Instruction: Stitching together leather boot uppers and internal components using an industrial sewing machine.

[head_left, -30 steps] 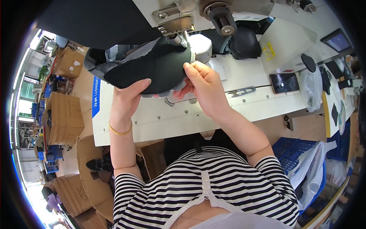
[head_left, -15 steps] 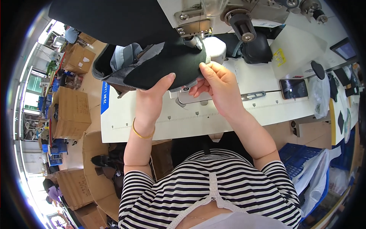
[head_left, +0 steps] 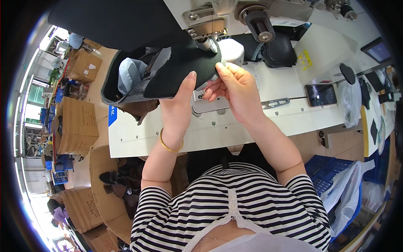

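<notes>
A black fabric piece with grey lining (head_left: 168, 77), curved like a shoe upper, lies under the presser foot (head_left: 207, 43) of a sewing machine (head_left: 210, 28). Folded pale blue-grey cloth (head_left: 131, 74) shows within its open left side. My left hand (head_left: 178, 98) grips the near edge, thumb on top and fingers hidden beneath. Close to the presser foot, my right hand (head_left: 237, 88) pinches the right edge between thumb and forefinger, its other fingers curled below. The needle's tip cannot be made out.
A phone (head_left: 320, 95) and a slotted metal bar (head_left: 276, 103) lie on the white machine table (head_left: 168, 140). Dark pieces (head_left: 279, 50) are stacked behind. An open carton (head_left: 100, 180) stands at the left, a blue crate (head_left: 325, 172) at the right.
My left hand has shifted right, nearer my right hand. The fabric piece has turned a little under the presser foot, and more of the pale cloth inside it shows.
</notes>
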Demonstrator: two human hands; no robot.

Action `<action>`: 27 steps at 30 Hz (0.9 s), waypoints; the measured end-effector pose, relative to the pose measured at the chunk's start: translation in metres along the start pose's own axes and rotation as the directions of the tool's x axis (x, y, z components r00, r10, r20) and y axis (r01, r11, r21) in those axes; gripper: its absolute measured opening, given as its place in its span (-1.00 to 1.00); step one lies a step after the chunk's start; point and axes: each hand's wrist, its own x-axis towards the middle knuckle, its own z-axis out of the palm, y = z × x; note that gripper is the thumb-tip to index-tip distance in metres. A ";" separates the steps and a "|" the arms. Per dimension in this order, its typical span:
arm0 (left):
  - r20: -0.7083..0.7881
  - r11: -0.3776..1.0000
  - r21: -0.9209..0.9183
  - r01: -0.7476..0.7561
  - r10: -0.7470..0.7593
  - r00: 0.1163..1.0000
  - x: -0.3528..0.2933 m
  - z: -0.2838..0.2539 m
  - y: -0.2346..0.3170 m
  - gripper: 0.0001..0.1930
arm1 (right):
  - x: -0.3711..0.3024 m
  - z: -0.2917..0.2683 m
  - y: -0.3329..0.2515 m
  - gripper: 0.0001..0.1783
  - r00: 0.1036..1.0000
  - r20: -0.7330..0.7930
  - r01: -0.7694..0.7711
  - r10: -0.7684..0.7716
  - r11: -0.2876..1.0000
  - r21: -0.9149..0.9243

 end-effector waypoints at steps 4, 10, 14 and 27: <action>0.026 0.993 0.116 -0.018 0.015 1.000 -0.004 0.008 0.004 -0.79 | 0.001 0.001 0.003 -0.69 1.000 -0.008 0.015 -0.014 0.998 0.055; -0.076 0.999 0.008 -0.051 0.052 0.996 -0.013 0.033 -0.001 -0.79 | 0.002 -0.002 0.005 -0.72 1.000 -0.028 0.010 -0.010 1.000 -0.001; -0.086 0.949 -0.222 0.224 -0.248 0.965 -0.023 0.051 -0.007 -0.75 | 0.000 -0.006 0.004 -0.74 0.998 -0.060 0.012 -0.010 0.999 0.037; 0.444 0.928 0.372 -0.028 -0.151 0.883 -0.087 0.006 0.025 -0.39 | -0.008 -0.008 0.000 -0.57 0.999 -0.028 -0.020 0.016 0.985 -0.174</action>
